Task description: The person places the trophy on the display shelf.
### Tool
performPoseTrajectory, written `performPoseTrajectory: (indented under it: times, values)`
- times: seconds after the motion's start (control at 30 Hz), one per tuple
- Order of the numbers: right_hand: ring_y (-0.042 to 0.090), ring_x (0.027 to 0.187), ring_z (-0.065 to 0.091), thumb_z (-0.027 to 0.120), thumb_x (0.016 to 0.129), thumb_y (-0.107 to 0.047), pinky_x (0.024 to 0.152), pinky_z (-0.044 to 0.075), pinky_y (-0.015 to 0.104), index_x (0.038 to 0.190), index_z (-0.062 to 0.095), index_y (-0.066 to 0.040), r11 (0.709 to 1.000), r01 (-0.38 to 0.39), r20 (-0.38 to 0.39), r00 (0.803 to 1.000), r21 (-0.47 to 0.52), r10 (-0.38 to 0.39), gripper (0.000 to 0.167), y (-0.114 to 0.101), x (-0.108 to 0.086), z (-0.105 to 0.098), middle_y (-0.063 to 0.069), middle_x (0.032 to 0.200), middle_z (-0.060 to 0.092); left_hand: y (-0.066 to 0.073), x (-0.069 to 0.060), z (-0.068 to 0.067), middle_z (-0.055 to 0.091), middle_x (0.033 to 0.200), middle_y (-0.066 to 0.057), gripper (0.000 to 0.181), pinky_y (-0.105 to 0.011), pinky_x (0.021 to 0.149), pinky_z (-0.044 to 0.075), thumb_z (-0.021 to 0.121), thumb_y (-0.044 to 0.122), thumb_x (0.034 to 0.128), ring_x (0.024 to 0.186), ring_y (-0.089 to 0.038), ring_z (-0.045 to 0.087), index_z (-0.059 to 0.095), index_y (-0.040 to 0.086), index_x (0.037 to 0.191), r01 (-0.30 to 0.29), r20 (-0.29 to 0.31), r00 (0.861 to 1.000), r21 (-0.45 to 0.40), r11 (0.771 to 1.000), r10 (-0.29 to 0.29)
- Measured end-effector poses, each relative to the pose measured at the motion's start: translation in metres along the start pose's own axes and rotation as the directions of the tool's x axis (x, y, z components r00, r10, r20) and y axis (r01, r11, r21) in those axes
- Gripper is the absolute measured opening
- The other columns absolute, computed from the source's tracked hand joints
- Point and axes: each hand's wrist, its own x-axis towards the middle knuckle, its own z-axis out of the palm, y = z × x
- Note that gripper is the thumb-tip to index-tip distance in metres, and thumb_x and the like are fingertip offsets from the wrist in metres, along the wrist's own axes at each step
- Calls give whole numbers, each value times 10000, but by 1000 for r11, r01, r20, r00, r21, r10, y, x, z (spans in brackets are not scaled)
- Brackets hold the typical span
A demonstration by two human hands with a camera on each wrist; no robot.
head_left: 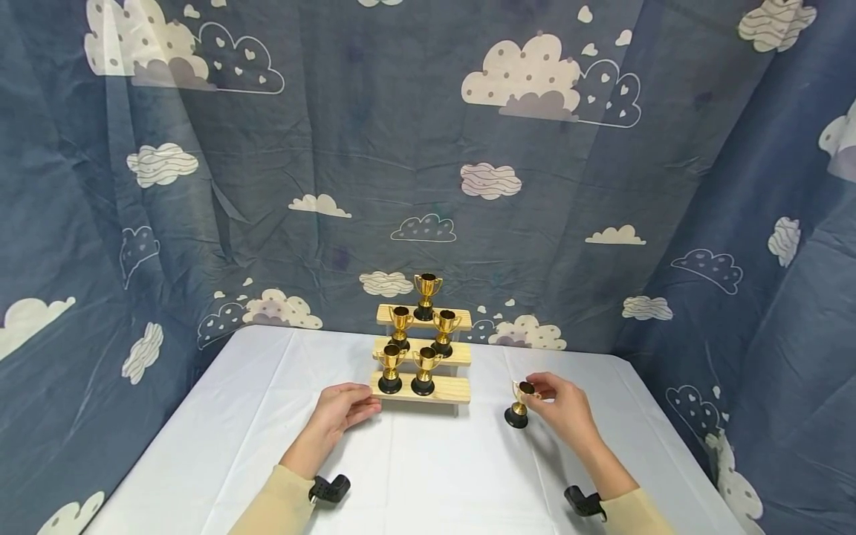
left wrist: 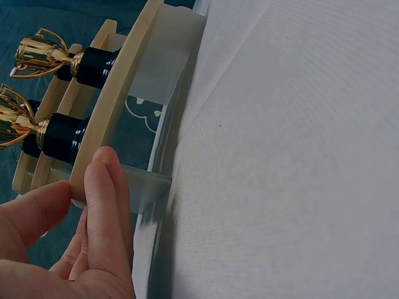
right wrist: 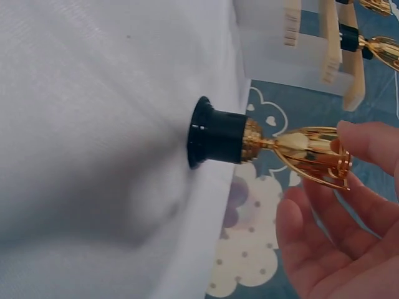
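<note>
A three-step display stand with pale wooden shelves stands at the middle of the table. My left hand grips the left end of its lowest shelf, thumb above and fingers below. Small gold trophy cups with black bases stand upright on it: one top trophy, two on the middle shelf, and two on the lowest, including a front trophy. Right of the stand, my right hand pinches another gold trophy by its cup. Its black base points down; whether it touches the cloth I cannot tell.
White cloth covers the table. A blue curtain with cloud prints hangs behind and at both sides. The stand's shelves rest on translucent side supports.
</note>
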Motion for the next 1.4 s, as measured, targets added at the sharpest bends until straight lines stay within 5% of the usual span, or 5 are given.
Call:
performPoseTrajectory:
  times: [0.73,1.4]
  values:
    - [198,909,656,825,849,-294,751,516,363,1139,721,-144,999,-46,9,999,8,45,342,0,-2,3,-8,958,725,-2,-1,-1,720,843,-198,232,-375,774,624,650,-29,923,767,-288,739,605,-134,1125,-1,-8,1000,12,1000,1]
    - [190,921,668,820,850,-364,785,519,407,1177,716,-175,1000,11,-12,1000,25,-11,392,-36,13,-9,-28,969,731,0,2,0,723,850,-201,237,-376,772,624,648,-36,922,774,-289,741,604,-134,1134,2,-4,1000,16,1000,-2]
